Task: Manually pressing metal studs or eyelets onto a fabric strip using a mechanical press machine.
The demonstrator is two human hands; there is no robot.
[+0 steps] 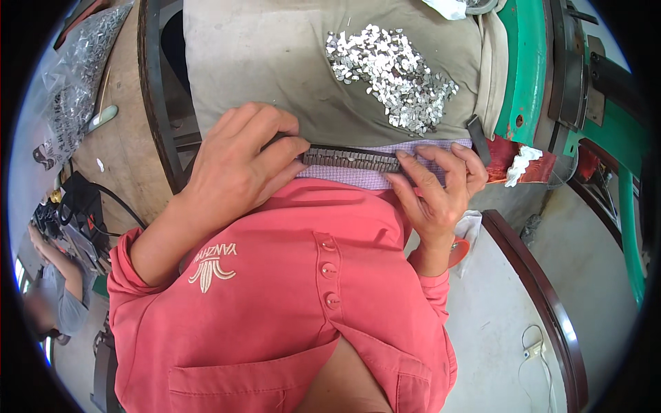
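A narrow dark strip (351, 159) with a row of small grey metal pieces along it lies level in front of my chest. My left hand (237, 157) is closed on its left end, thumb and fingers pinching it. The right end sits between the thumb and forefinger of my right hand (438, 184), whose other fingers curl above. Under the strip shows a lilac checked cloth (344, 177). Beyond it, a pile of small shiny metal pieces (396, 79) is spread on an olive-grey cloth (255, 58).
To the left, a wooden table (124, 148) bears a clear plastic bag of small metal parts (86, 76). Green machine framing (523, 69) stands at the right, near a crumpled white tissue (522, 165) on a red surface. Another person (65, 296) works at the far left.
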